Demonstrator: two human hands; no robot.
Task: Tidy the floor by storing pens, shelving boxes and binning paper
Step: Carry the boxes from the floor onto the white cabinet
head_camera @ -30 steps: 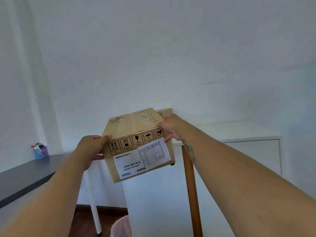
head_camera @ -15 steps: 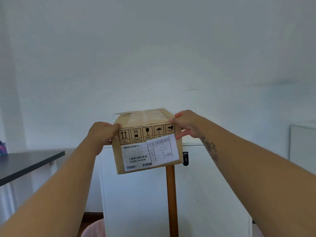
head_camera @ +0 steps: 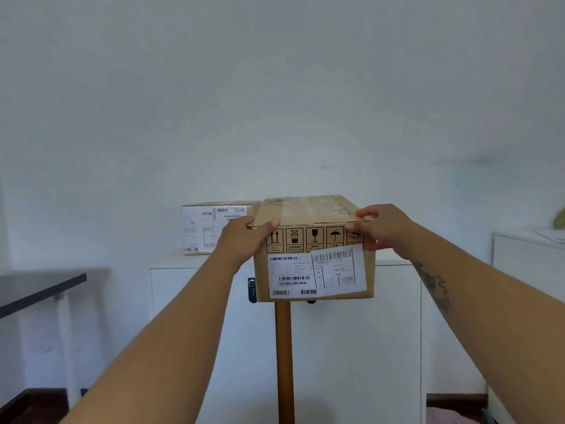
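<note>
White wall (head_camera: 275, 87) fills the upper frame, plain from edge to edge. At the far left, a dark tabletop (head_camera: 36, 286) juts in at mid-height, with a pale leg below it. Moving right, a low white cabinet (head_camera: 198, 332) stands against the wall across the centre, and on its top at the left sits a second box (head_camera: 211, 228) covered with white labels. My left hand (head_camera: 244, 240) comes next, clamped on the upper left corner of the cardboard box (head_camera: 308, 237) I am carrying, thumb over the top edge. That box sits in the middle of the frame, level, in front of the cabinet top; whether its base touches the cabinet I cannot tell. Its near face carries a row of handling symbols and two white shipping labels (head_camera: 318, 275). Below it a brown wooden post (head_camera: 284, 362) runs straight down to the bottom edge. My right hand (head_camera: 385, 229) grips the upper right corner, fingers spread on the lid, thumb on the front. At the far right edge stands another white unit (head_camera: 526, 270).
</note>
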